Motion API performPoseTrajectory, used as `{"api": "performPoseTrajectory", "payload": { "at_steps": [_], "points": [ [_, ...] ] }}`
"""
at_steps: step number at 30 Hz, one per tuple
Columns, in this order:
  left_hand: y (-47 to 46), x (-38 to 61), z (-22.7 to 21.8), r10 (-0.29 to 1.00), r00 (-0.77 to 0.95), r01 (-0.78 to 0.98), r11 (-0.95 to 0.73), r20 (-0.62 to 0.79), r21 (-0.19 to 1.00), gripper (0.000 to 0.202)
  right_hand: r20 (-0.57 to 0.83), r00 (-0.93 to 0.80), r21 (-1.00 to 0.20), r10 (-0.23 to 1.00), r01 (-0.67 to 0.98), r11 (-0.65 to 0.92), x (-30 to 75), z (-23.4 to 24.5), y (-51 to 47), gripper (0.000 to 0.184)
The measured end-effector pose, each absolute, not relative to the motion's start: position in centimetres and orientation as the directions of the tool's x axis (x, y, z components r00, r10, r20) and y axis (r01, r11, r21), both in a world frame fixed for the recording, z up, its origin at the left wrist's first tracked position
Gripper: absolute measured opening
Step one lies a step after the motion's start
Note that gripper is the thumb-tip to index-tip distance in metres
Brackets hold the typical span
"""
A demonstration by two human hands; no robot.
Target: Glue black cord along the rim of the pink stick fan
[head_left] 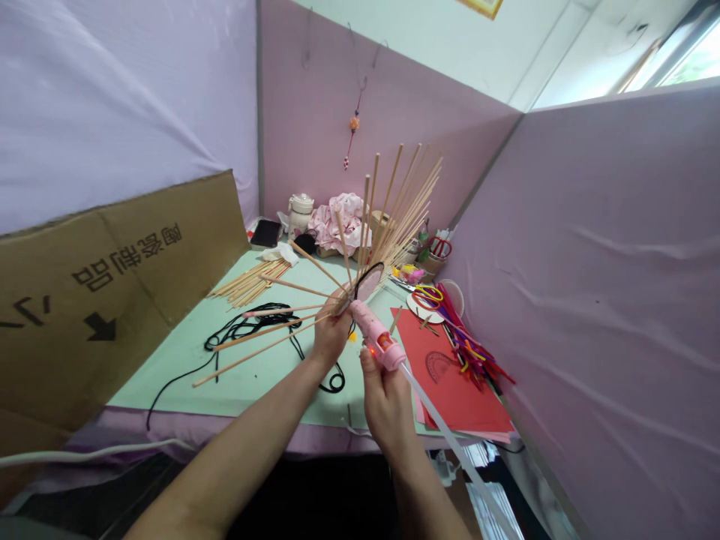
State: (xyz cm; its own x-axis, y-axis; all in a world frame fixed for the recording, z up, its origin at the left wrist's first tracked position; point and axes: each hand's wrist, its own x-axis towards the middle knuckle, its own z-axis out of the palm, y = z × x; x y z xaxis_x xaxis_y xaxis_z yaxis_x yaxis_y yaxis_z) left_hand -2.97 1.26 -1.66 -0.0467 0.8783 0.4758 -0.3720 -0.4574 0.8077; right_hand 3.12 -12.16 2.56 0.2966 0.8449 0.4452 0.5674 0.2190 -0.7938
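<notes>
My left hand [331,334] is closed on the hub of a fan of thin wooden sticks [394,210] that spread out left and upward from a small round disc [370,283]. My right hand [387,401] grips a pink hot glue gun [378,341] with a white glue stick [444,427] trailing from its back. The gun's nozzle points at the hub where the sticks meet. A red light glows on the gun.
On the green table [185,352] lie a loose bundle of wooden sticks [250,283], a black cord [253,326], red paper sheets [455,382], coloured pipe cleaners [475,352] and scissors [427,296]. A cardboard sheet [112,292] leans at left. Pink partition walls enclose the desk.
</notes>
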Motion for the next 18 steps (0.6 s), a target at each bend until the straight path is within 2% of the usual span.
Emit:
{"api": "performPoseTrajectory", "payload": {
  "at_steps": [18],
  "points": [
    [1.73,-2.55,-2.3,0.891,-0.041,-0.46,-0.418,0.452,0.783,0.042,0.417,0.292,-0.811,0.861,0.547,0.208,2.82,2.31,-12.59,0.036]
  ]
}}
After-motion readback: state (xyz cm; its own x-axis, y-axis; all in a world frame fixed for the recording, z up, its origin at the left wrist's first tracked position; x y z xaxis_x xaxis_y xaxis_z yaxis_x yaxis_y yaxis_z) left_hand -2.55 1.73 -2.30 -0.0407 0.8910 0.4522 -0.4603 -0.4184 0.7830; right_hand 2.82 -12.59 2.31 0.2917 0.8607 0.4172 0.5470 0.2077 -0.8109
